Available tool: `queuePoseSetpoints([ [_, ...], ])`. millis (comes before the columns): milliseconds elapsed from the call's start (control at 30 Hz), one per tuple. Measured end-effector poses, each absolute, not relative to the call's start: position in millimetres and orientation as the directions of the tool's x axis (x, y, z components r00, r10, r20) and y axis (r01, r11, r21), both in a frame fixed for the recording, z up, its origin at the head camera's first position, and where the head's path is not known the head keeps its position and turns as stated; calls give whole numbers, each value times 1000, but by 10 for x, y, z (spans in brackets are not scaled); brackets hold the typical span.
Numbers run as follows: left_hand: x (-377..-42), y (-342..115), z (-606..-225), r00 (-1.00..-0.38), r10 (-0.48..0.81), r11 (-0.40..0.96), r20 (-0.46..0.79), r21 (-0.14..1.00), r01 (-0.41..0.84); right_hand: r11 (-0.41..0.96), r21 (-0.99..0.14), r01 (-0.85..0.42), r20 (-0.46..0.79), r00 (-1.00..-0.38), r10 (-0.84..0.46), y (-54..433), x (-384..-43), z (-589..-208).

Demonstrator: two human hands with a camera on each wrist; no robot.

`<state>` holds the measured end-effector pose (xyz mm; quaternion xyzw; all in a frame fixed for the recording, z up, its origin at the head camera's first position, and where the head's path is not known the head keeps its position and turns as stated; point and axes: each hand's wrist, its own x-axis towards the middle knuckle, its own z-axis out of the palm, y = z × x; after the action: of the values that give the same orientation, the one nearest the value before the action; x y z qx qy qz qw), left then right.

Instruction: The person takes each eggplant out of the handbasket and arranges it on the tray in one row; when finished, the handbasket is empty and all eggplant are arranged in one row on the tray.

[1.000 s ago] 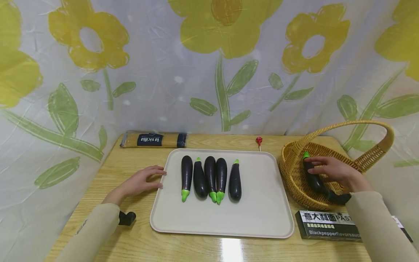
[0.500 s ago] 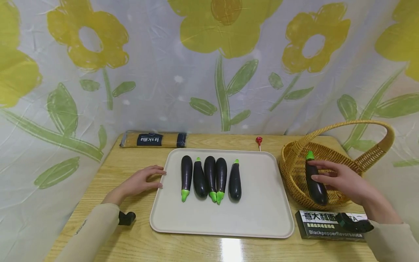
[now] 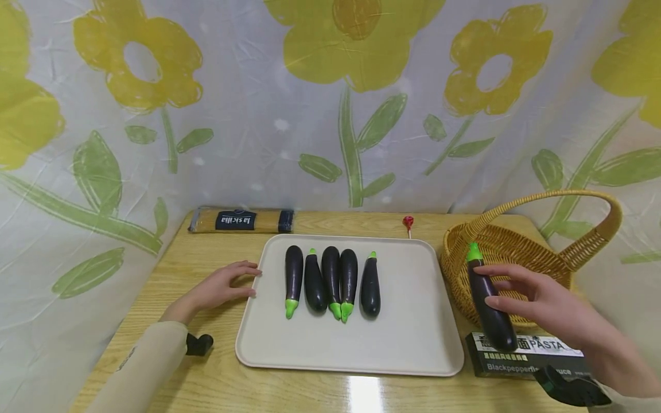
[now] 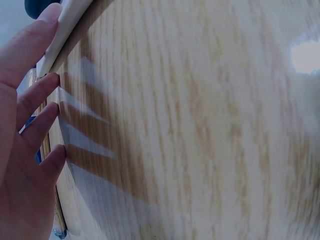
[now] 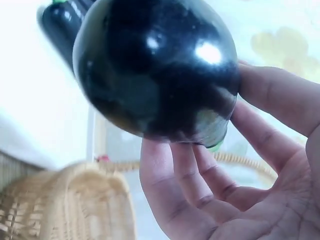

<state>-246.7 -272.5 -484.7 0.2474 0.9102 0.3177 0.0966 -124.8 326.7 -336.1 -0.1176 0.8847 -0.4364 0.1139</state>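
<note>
My right hand [image 3: 542,298] pinches a dark purple eggplant [image 3: 490,307] with a green stem, thumb on one side and fingers on the other. It is held over the near left rim of the wicker basket [image 3: 449,275], stem end pointing away. In the right wrist view the rounded end of that eggplant [image 5: 155,65] fills the top, hiding part of the fingers. Several more eggplants [image 3: 294,272] lie side by side on the beige tray [image 3: 408,344], stems facing both ways. At the tray's left rim rests my left hand [image 3: 224,285], fingers loosely spread and holding nothing.
Below the basket lies a black box of pasta [image 3: 508,367], partly under my right hand and forearm. A pack of spaghetti [image 3: 206,221] is at the table's back left. Behind the tray is a red lollipop [image 3: 408,221]. A flowered curtain [image 3: 232,143] hangs behind the table.
My right hand has lifted the eggplant from inside the basket and drawn it toward me, over the near rim. The left hand and the eggplants on the tray stay put.
</note>
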Motion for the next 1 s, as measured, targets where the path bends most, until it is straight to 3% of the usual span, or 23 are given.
queuePoseSetpoints([
  [267, -2467, -2723, -4842, -856, 516, 672, -10, 624, 398, 651, -730, -209, -32, -940, -338, 2964, -1295, -3345],
  [600, -2466, -2725, -4847, -858, 514, 673, -17, 629, 390, 522, -847, -99, -120, -922, -369, 2631, -1588, -3646],
  [1000, -2464, -2716, -4826, -856, 516, 676, -13, 620, 398, 519, -854, -36, -168, -925, -342, 2399, -1904, -3979],
])
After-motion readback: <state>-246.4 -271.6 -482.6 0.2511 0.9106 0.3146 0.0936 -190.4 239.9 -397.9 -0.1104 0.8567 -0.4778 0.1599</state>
